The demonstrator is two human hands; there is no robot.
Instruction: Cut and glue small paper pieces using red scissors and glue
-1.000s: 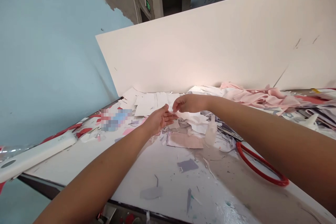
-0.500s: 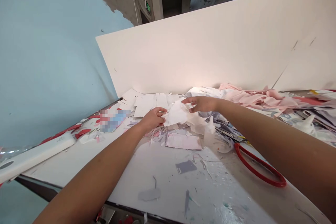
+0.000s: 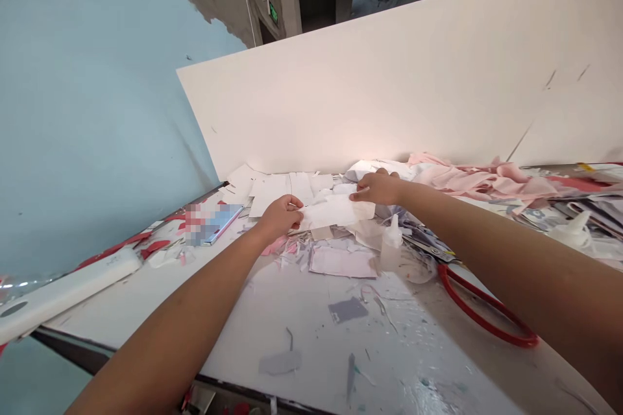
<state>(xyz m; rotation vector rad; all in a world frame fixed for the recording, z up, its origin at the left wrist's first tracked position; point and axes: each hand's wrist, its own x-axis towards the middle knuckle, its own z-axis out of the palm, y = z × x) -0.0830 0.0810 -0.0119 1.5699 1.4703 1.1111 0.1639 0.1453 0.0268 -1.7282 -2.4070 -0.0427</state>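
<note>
A white sheet (image 3: 328, 213), paper or thin fabric, is held between my two hands above the scraps. My left hand (image 3: 282, 215) pinches its left end between thumb and fingers. At the other end, my right hand (image 3: 379, 188) grips the upper right part, fingers closed over it. Just below the sheet lies a pale pink rectangular piece (image 3: 343, 261) on the white table (image 3: 311, 318). A clear squeeze bottle (image 3: 391, 246) with a pointed nozzle stands close by on the right. Scissors with red handles (image 3: 487, 311) lie under my right forearm.
Pink fabric (image 3: 487, 181) and other scraps heap along the back right. White cards (image 3: 272, 191) lie at the back left, near a blue phone-like object (image 3: 221, 222). A long white device (image 3: 73, 288) rests at the left edge. A white board (image 3: 389, 91) stands behind.
My right hand has closed on the sheet, where before its fingers were spread over it. The sheet now stretches flatter and wider between both hands. My left hand has shifted slightly left.
</note>
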